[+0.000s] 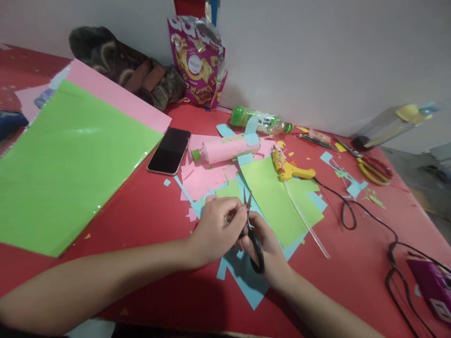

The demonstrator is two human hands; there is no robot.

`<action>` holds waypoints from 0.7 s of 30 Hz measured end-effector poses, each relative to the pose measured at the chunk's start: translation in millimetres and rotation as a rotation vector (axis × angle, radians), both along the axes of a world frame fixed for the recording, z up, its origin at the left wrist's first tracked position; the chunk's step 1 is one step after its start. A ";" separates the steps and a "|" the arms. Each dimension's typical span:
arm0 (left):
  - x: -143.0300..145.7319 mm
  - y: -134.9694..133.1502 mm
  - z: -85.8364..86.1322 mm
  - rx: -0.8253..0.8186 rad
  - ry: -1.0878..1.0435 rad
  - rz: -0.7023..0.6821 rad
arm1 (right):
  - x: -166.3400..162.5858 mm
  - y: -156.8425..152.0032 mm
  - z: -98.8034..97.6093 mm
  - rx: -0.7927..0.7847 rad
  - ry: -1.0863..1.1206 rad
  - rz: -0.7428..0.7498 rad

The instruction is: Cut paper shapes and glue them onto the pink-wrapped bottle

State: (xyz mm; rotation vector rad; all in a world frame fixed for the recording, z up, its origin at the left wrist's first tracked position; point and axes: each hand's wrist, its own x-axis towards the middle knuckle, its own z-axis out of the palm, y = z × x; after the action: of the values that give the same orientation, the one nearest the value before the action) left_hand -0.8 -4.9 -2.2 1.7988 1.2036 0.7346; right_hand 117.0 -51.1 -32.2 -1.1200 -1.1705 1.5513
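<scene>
My right hand [269, 249] grips small black-handled scissors [251, 225], blades pointing up and away over the paper scraps. My left hand [218, 225] is closed in a pinch right beside the blades, holding a small piece I cannot make out. Under both hands lie light blue paper [243, 277], green paper [278, 202] and pink paper [200, 178] on the red table [151, 211].
Large green and pink sheets [66, 159] cover the left. A phone [169, 150], a pink-wrapped bottle [227, 148], a green-capped bottle [259, 119], a yellow glue gun [287, 168] with black cord [352, 211], red-yellow scissors [369, 164], a snack bag [199, 61] and a purple power strip [431, 281] lie around.
</scene>
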 end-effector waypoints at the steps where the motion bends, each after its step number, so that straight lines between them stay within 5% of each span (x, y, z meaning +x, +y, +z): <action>1: -0.1 0.1 0.0 -0.002 -0.002 -0.001 | 0.1 0.1 -0.1 0.000 -0.002 0.000; 21: -0.7 2.3 -3.9 0.006 -0.030 0.025 | -1.1 3.5 1.9 -0.147 0.041 -0.074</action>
State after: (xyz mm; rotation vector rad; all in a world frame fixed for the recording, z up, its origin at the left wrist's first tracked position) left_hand -1.5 -2.6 -6.0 1.7741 1.2069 0.7777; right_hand 115.9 -47.6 -30.3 -1.2078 -0.9894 1.6164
